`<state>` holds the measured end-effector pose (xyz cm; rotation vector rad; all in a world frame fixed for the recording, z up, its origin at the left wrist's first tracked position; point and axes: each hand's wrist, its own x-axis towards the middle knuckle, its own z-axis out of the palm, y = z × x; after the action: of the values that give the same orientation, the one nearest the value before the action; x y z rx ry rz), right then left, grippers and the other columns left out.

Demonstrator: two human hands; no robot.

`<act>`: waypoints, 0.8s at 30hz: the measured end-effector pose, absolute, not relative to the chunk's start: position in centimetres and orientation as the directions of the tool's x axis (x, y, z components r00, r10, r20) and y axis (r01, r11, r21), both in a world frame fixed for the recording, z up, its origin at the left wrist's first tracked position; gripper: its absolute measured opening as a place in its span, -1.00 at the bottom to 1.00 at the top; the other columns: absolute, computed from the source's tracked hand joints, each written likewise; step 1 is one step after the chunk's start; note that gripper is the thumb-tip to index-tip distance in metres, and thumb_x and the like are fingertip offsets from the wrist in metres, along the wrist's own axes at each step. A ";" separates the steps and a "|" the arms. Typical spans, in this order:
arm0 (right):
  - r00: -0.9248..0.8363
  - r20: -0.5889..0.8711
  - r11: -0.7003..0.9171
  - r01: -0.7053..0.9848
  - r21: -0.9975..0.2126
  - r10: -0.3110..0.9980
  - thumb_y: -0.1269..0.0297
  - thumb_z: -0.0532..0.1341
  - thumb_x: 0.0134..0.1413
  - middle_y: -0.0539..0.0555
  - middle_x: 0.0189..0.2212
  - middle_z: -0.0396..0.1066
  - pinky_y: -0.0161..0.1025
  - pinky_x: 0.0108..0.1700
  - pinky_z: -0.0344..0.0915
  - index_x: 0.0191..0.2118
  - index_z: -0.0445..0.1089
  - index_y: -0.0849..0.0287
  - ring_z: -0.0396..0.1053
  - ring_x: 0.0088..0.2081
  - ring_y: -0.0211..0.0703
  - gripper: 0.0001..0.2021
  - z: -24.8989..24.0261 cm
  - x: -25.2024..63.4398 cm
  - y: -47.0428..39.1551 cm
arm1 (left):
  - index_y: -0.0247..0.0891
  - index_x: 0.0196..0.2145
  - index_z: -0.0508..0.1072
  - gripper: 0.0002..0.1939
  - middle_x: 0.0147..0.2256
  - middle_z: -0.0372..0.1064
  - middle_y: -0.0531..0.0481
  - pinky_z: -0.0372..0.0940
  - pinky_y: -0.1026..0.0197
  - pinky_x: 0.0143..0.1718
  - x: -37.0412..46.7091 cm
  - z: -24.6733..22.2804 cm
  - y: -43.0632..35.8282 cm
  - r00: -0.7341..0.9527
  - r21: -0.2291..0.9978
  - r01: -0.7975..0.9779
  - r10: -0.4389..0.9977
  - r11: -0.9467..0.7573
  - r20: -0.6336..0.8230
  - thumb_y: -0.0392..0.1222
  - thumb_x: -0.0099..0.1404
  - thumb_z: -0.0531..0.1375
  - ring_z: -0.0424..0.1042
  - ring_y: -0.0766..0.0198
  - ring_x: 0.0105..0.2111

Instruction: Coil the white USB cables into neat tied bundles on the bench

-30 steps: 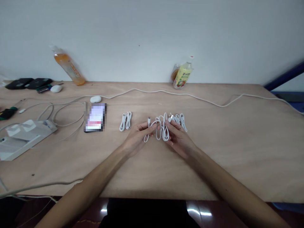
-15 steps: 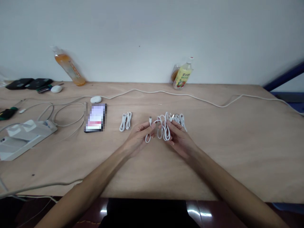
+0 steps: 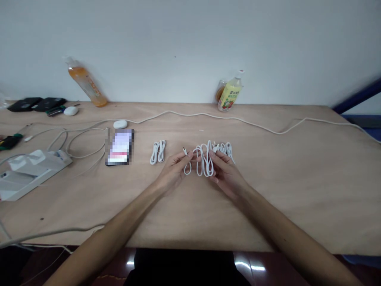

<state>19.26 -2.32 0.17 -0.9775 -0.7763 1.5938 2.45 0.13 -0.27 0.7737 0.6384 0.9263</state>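
A white charging cable [image 3: 207, 163] hangs in loose loops between my two hands, above the table. My left hand [image 3: 175, 166] pinches it close to one plug [image 3: 185, 151], which tilts up and to the left, with a short loop drooping below the fingers. In my right hand [image 3: 222, 167] the coiled part and the other white plug [image 3: 215, 148] are gripped between thumb and fingers. Behind that hand lies another bundled white cable [image 3: 228, 149], partly hidden. A further folded white cable bundle [image 3: 158, 152] rests on the table to the left of my left hand.
On the left are a phone [image 3: 120, 147], a white earbud case [image 3: 120, 124] and a white tray [image 3: 38, 174] with items. Against the wall lean an orange drink bottle [image 3: 87, 86] and a yellow-labelled bottle [image 3: 230, 93]. A long white cord [image 3: 205, 115] crosses the table [image 3: 297, 190].
The plug in my left hand has turned from upright to a leftward tilt. The loops between the hands have spread slightly; my right hand has hardly moved.
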 end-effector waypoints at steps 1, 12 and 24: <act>-0.092 -0.184 -0.206 -0.420 -0.884 0.979 -0.18 0.59 -0.13 -0.07 -0.51 0.50 -0.43 -0.69 0.01 -0.28 0.59 0.08 0.12 -0.62 -0.39 -0.53 0.1 19.3 -2.3 | -0.33 -0.04 0.68 -0.66 -0.13 0.67 -0.23 0.49 0.03 0.00 2.4 -0.2 0.1 0.451 0.799 -0.448 0.873 0.401 -0.185 -0.03 0.36 0.44 0.65 -0.01 -0.08; 0.037 -0.006 -0.003 -0.073 -0.997 0.999 -0.35 0.44 0.02 -0.08 -0.64 0.31 -0.36 -0.68 0.09 -0.41 0.45 0.11 0.17 -0.65 -0.31 -0.44 -0.4 19.6 -2.1 | -0.27 0.23 0.50 -0.62 0.01 0.65 -0.29 0.60 -0.07 -0.02 2.2 0.2 0.1 0.550 0.696 -0.416 0.771 0.585 -0.320 -0.10 0.56 0.22 0.70 -0.03 -0.08; 0.025 -0.044 -0.041 -0.133 -0.990 0.999 -0.31 0.48 -0.02 -0.07 -0.58 0.38 -0.36 -0.60 0.16 -0.38 0.49 0.12 0.22 -0.59 -0.31 -0.47 -0.8 20.1 -1.9 | -0.31 0.11 0.62 -0.72 -0.04 0.67 -0.27 0.52 -0.08 0.13 2.3 -0.1 0.0 0.580 0.701 -0.443 0.775 0.560 -0.252 -0.22 0.52 0.25 0.66 -0.03 0.01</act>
<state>20.07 -1.95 -0.82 -1.1543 -1.0701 1.2797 2.31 -0.03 -0.14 0.6284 0.5911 0.7685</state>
